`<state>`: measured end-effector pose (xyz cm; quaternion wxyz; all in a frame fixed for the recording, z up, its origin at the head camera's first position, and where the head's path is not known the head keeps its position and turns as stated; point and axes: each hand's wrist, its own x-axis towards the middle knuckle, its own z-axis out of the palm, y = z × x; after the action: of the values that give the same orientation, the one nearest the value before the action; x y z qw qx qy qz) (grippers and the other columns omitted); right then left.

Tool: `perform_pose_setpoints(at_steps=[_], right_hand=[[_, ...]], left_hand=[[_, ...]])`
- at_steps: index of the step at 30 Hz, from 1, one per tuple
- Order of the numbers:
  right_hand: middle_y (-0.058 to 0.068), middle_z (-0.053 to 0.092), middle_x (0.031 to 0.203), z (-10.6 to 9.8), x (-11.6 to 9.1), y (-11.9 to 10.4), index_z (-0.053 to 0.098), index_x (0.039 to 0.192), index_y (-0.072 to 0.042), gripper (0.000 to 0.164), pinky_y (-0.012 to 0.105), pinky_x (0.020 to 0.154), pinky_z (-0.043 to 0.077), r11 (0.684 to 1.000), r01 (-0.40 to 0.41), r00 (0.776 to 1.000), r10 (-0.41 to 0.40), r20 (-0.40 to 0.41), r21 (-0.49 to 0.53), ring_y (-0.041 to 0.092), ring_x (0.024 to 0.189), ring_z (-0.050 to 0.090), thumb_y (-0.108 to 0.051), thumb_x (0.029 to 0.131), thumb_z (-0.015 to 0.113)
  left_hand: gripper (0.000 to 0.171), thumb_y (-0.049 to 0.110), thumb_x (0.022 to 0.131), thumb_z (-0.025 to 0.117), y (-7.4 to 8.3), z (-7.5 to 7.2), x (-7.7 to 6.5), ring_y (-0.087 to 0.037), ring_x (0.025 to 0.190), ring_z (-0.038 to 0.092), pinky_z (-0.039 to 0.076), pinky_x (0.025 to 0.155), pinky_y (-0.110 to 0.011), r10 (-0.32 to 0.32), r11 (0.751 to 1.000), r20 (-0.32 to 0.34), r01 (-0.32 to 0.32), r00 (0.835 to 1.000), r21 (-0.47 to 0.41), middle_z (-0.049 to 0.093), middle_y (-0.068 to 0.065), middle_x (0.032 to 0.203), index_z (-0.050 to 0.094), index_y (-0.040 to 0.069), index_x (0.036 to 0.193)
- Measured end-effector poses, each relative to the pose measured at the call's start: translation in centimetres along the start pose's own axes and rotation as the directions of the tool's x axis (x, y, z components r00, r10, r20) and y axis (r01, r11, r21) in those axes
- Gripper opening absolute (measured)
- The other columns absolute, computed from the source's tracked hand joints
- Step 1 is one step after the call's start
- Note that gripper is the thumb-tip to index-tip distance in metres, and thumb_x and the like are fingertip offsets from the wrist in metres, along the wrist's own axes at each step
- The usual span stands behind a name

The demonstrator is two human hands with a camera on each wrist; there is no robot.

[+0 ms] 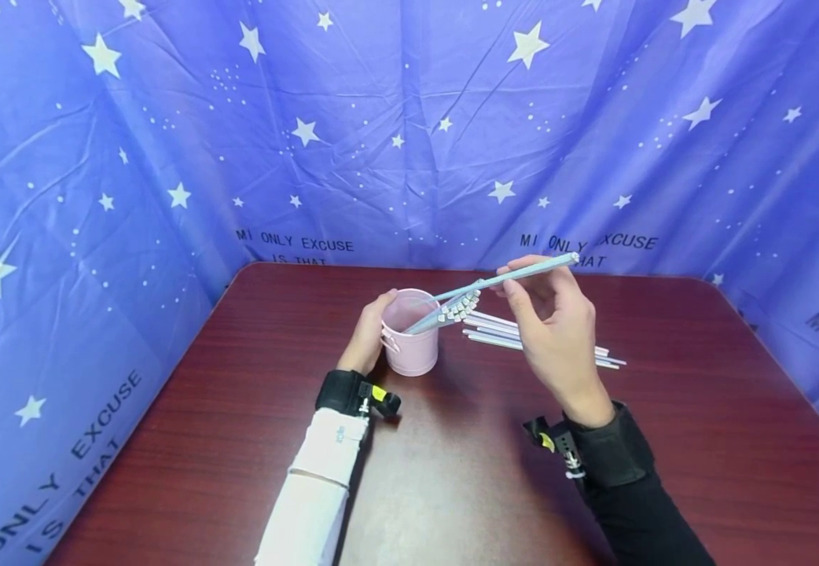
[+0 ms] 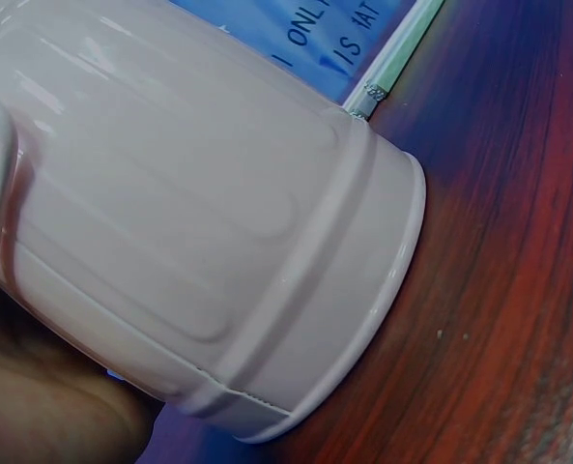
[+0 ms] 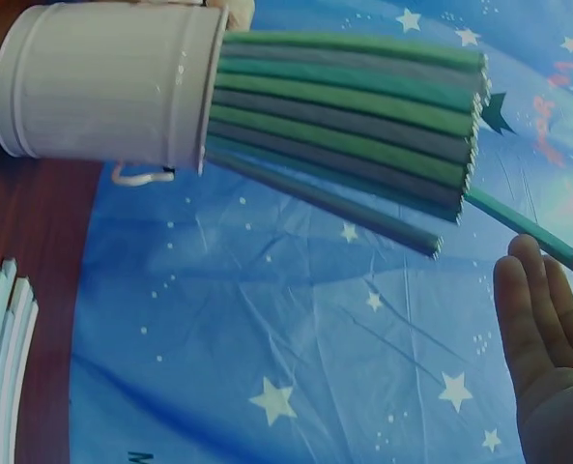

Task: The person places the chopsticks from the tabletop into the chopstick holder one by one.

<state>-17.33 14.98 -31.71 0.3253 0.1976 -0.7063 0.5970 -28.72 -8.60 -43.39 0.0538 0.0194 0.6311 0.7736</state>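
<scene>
A pink bucket (image 1: 412, 358) stands upright on the table. My left hand (image 1: 365, 338) holds it at its left side, with fingertips at the rim; in the left wrist view part of the palm shows beside the bucket wall (image 2: 199, 193). A bundle of thin sticks (image 3: 354, 116), green, teal and grey-blue with pale ends, leans out over the right side of the rim. My right hand (image 1: 558, 330) pinches one teal stick (image 1: 537, 268) between thumb and fingers, above and right of the bundle. The held stick slants down to the bucket's mouth; its lower end is hidden.
Several more pale sticks (image 1: 494, 339) lie loose on the dark red-brown table (image 1: 211, 440), right of the bucket and behind my right hand. A blue curtain (image 1: 360, 173) with white stars hangs around the table's back and sides.
</scene>
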Motion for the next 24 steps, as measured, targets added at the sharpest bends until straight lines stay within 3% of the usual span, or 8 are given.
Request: perform_pose_setpoints(at_steps=[5, 9, 12, 15, 19, 21, 24], right_hand=[[-0.001, 0.075, 0.112, 0.3, -0.2, 0.2, 0.062, 0.125, 0.011, 0.024, 0.021, 0.093, 0.062, 1.0, 0.012, 0.999, -0.011, 0.038, -0.025, 0.011, 0.101, 0.076, 0.006, 0.102, 0.068], [0.012, 0.075, 0.113, 0.1, -0.1, 0.5, 0.062, 0.125, 0.011, 0.025, 0.019, 0.092, 0.061, 0.999, 0.0, 0.999, 0.001, 0.036, -0.051, 0.006, 0.101, 0.075, 0.006, 0.101, 0.068], [0.014, 0.075, 0.115, -0.3, 0.1, 1.1, 0.064, 0.126, 0.006, 0.025, 0.016, 0.092, 0.058, 0.984, -0.028, 0.999, 0.036, 0.04, -0.174, 0.002, 0.101, 0.072, 0.001, 0.102, 0.069], [0.011, 0.076, 0.119, -0.9, 0.3, 2.3, 0.067, 0.127, -0.001, 0.024, 0.023, 0.093, 0.053, 0.942, -0.074, 0.993, 0.1, 0.066, -0.326, 0.01, 0.105, 0.072, -0.006, 0.103, 0.069], [0.015, 0.073, 0.128, -1.7, 0.5, 4.5, 0.067, 0.13, -0.004, 0.027, 0.041, 0.1, 0.051, 0.881, -0.14, 0.967, 0.219, 0.127, -0.453, 0.03, 0.115, 0.07, -0.01, 0.104, 0.068], [0.019, 0.071, 0.132, -2.2, 0.5, 5.7, 0.066, 0.132, -0.003, 0.029, 0.05, 0.106, 0.049, 0.85, -0.172, 0.945, 0.284, 0.159, -0.499, 0.037, 0.123, 0.066, -0.012, 0.104, 0.066], [0.025, 0.066, 0.14, -2.8, 0.3, 7.4, 0.063, 0.139, 0.0, 0.036, 0.058, 0.115, 0.045, 0.791, -0.206, 0.893, 0.393, 0.22, -0.576, 0.043, 0.134, 0.059, -0.016, 0.107, 0.063]], left_hand=[[0.051, 0.029, 0.111, 0.046, 0.0, -0.1, 0.0, -0.027, 0.142, 0.053, 0.033, 0.13, -0.043, 0.0, 1.0, -0.008, 0.0, 1.0, 0.0, 0.062, -0.024, 0.147, 0.062, -0.011, 0.138], [0.051, 0.029, 0.11, 0.046, -0.1, -0.1, 0.1, -0.028, 0.133, 0.058, 0.04, 0.125, -0.042, -0.005, 1.0, -0.013, 0.005, 1.0, -0.008, 0.066, -0.024, 0.139, 0.064, -0.011, 0.136], [0.051, 0.028, 0.111, 0.045, -0.1, 0.0, 0.1, -0.026, 0.135, 0.055, 0.038, 0.125, -0.041, -0.002, 1.0, -0.023, 0.002, 1.0, -0.006, 0.065, -0.021, 0.141, 0.063, -0.011, 0.138], [0.051, 0.029, 0.111, 0.044, -0.1, 0.0, 0.1, -0.027, 0.138, 0.054, 0.036, 0.127, -0.042, -0.002, 1.0, -0.023, 0.002, 1.0, 0.001, 0.063, -0.023, 0.144, 0.063, -0.011, 0.138], [0.052, 0.03, 0.111, 0.045, -0.1, 0.0, 0.0, -0.029, 0.136, 0.056, 0.037, 0.126, -0.042, -0.008, 1.0, -0.013, 0.008, 1.0, -0.001, 0.063, -0.027, 0.142, 0.064, -0.011, 0.136], [0.052, 0.03, 0.111, 0.045, -0.1, -0.1, 0.0, -0.028, 0.136, 0.056, 0.038, 0.125, -0.042, -0.008, 1.0, -0.01, 0.008, 1.0, 0.0, 0.063, -0.026, 0.142, 0.064, -0.011, 0.136], [0.052, 0.03, 0.111, 0.045, -0.1, -0.1, 0.1, -0.027, 0.138, 0.054, 0.036, 0.127, -0.042, -0.006, 1.0, -0.008, 0.006, 1.0, 0.0, 0.062, -0.024, 0.144, 0.064, -0.011, 0.137]])
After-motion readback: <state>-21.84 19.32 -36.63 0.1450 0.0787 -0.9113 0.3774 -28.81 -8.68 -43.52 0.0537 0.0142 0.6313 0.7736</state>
